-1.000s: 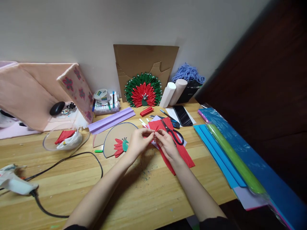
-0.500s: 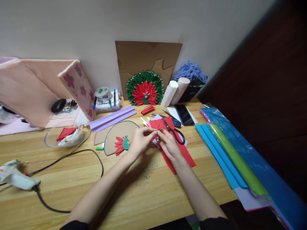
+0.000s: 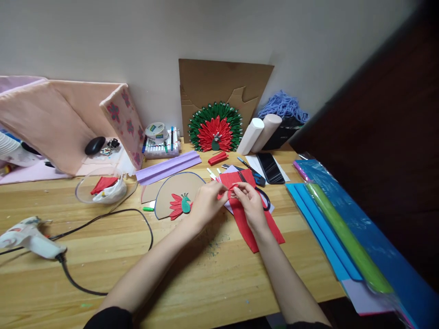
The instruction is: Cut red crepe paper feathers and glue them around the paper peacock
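Note:
My left hand [image 3: 208,202] and my right hand [image 3: 251,204] meet over the table, both closed in a pinch. Between their fingertips is a small piece of red crepe paper [image 3: 232,188], partly hidden by the fingers. Below lies a larger red crepe paper sheet [image 3: 252,228] with black-handled scissors [image 3: 266,199] on it, partly covered by my right hand. Left of my left hand, a rounded cardboard piece [image 3: 171,192] outlined in blue bears a green bird shape [image 3: 186,204] with red paper feathers [image 3: 176,208].
A white glue gun [image 3: 34,237] with a black cord lies at the left. Nearby stands a clear bowl [image 3: 82,189] with scraps. A finished peacock [image 3: 216,128] leans on cardboard at the back. A phone [image 3: 270,168] and wrapped paper rolls [image 3: 346,237] are on the right.
My fingertips have spread slightly apart, and the red crepe paper piece between them shows more now. The whole view has shifted, so things appear further right.

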Demonstrator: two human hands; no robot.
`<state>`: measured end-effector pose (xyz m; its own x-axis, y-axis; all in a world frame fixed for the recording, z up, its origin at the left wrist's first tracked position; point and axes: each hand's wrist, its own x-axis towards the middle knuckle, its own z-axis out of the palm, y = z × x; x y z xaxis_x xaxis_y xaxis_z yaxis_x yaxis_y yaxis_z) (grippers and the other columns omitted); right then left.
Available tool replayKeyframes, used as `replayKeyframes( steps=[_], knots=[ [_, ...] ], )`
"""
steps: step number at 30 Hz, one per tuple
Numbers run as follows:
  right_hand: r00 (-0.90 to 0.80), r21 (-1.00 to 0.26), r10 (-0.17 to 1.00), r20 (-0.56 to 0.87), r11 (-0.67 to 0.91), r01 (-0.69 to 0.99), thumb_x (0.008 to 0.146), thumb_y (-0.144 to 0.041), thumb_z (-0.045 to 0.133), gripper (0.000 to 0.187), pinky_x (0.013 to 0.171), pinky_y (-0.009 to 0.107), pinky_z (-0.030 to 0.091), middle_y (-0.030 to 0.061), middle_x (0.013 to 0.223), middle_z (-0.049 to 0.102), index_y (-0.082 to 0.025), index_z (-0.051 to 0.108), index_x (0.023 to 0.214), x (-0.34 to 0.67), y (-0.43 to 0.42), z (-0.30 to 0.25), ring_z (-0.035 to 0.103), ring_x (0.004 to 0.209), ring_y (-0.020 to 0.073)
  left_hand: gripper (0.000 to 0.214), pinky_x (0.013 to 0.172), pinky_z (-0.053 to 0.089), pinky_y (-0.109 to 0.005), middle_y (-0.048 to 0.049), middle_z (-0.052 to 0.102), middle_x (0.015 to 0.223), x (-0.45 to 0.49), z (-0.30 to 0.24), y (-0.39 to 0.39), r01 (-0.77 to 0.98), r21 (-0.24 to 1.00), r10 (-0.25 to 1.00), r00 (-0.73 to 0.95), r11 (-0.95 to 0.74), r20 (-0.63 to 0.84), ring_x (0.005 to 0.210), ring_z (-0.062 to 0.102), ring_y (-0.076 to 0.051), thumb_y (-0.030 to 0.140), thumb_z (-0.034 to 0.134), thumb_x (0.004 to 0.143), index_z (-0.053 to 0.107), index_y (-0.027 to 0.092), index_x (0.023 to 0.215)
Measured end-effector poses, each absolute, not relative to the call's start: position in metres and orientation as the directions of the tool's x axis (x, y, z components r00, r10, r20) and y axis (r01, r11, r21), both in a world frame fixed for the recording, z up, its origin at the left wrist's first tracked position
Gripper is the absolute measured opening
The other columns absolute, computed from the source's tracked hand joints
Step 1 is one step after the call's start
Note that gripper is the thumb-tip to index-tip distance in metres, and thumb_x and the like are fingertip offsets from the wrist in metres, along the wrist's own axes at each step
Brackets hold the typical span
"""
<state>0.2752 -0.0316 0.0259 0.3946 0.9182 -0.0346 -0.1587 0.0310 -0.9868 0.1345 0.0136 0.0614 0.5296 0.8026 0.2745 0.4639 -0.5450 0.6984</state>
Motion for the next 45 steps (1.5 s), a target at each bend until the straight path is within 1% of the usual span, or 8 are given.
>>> replayKeyframes(
  steps=[6,11,16,20,25,29,34,45],
  knots=[
    [0.401,-0.988,0.914,-0.064,0.0,-0.157,0.065,-0.038,0.074,0.027,0.071,0.03,0.05,0.001,0.079,0.063,-0.02,0.062,0.082,0.28,-0.032,0.022,0.06,0.069,0.0145,0.018,0.065,0.042,-0.027,-0.0082,0.065,0.079,0.138,0.057,0.011,0.517,0.502,0.707,0.623,-0.694,0.336,0.074,0.059,-0.018,0.019,0.047,0.086,0.064,0.016,0.081],
    [0.359,-0.988,0.93,-0.079,-0.026,-0.149,0.064,-0.038,0.075,0.026,0.066,0.029,0.049,0.0005,0.074,0.063,-0.02,0.063,0.079,0.281,-0.029,0.029,0.06,0.065,0.0143,0.017,0.068,0.043,-0.026,-0.0067,0.066,0.085,0.113,0.065,0.007,0.527,0.567,0.764,0.544,-0.633,0.347,0.078,0.061,-0.017,0.023,0.047,0.088,0.064,0.018,0.087],
    [-0.026,-0.998,1.0,0.004,0.006,0.058,0.065,-0.034,0.074,0.02,0.063,0.028,0.047,0.0008,0.07,0.065,-0.019,0.065,0.075,0.264,0.014,0.051,0.059,0.061,0.0135,0.019,0.074,0.044,-0.029,-0.0058,0.066,0.084,0.037,0.055,0.011,0.701,0.611,0.914,0.152,-0.369,0.377,0.079,0.06,-0.018,0.028,0.046,0.088,0.062,0.018,0.085],
    [-0.396,-0.976,0.917,0.045,0.125,0.179,0.07,-0.032,0.068,0.017,0.062,0.025,0.045,0.0024,0.073,0.069,-0.017,0.066,0.077,0.233,0.073,0.052,0.06,0.066,0.013,0.02,0.074,0.046,-0.032,-0.0072,0.064,0.088,-0.009,0.026,0.016,0.725,0.667,0.955,-0.045,-0.17,0.293,0.079,0.06,-0.019,0.029,0.044,0.087,0.06,0.017,0.09],
    [-0.614,-0.951,0.782,-0.106,0.101,0.293,0.068,-0.032,0.068,0.019,0.048,0.021,0.04,0.001,0.063,0.069,-0.014,0.069,0.075,0.201,0.119,0.028,0.051,0.046,0.0082,0.027,0.08,0.048,-0.038,-0.0106,0.062,0.101,-0.018,-0.002,0.018,0.724,0.681,0.979,-0.036,-0.112,0.199,0.087,0.06,-0.022,0.033,0.057,0.08,0.057,0.015,0.1],
    [-0.718,-0.932,0.673,-0.177,0.12,0.342,0.064,-0.03,0.071,0.019,0.047,0.019,0.037,-0.0005,0.063,0.069,-0.014,0.071,0.074,0.191,0.129,0.018,0.05,0.048,0.0073,0.032,0.088,0.046,-0.041,-0.0127,0.061,0.104,-0.018,-0.008,0.015,0.768,0.632,0.986,-0.001,-0.108,0.17,0.098,0.058,-0.025,0.032,0.06,0.078,0.057,0.014,0.104],
    [-0.767,-0.914,0.598,-0.233,0.133,0.382,0.063,-0.032,0.071,0.019,0.048,0.02,0.037,-0.0014,0.061,0.068,-0.016,0.072,0.073,0.188,0.133,0.018,0.051,0.048,0.0085,0.03,0.092,0.044,-0.04,-0.0129,0.059,0.107,-0.019,-0.008,0.013,0.795,0.597,0.984,0.005,-0.111,0.177,0.107,0.054,-0.027,0.028,0.062,0.077,0.059,0.016,0.105],
    [-0.813,-0.87,0.532,-0.236,0.257,0.421,0.068,-0.033,0.067,0.02,0.048,0.021,0.037,-0.0005,0.064,0.069,-0.017,0.073,0.076,0.187,0.133,0.02,0.052,0.049,0.0095,0.032,0.087,0.045,-0.04,-0.0134,0.058,0.105,-0.016,-0.005,0.013,0.817,0.568,0.988,0.007,-0.095,0.156,0.1,0.055,-0.028,0.029,0.062,0.078,0.059,0.015,0.107]
  ],
)
